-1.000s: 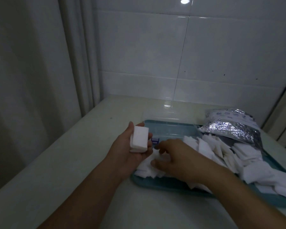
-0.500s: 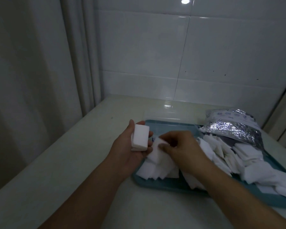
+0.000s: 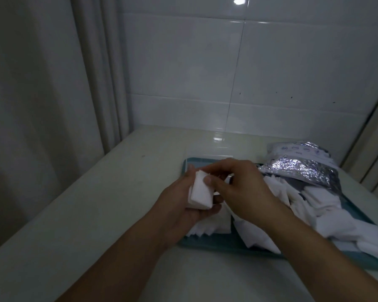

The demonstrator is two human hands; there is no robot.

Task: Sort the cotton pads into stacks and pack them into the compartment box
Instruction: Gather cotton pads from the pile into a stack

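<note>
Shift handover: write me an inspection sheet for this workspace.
Surface: pale countertop, teal tray at its right.
Job's things: stack of cotton pads held up over the tray's left end; loose cotton pads heaped across the tray. Compartment box: not clearly seen.
Clutter: silver foil bag lying at the tray's far right.
Grips: left hand holds the stack; right hand has thumb and fingers on the stack's top.
Cables: nothing seen.
Surroundings: white tiled wall behind, curtain at left; dim light.
</note>
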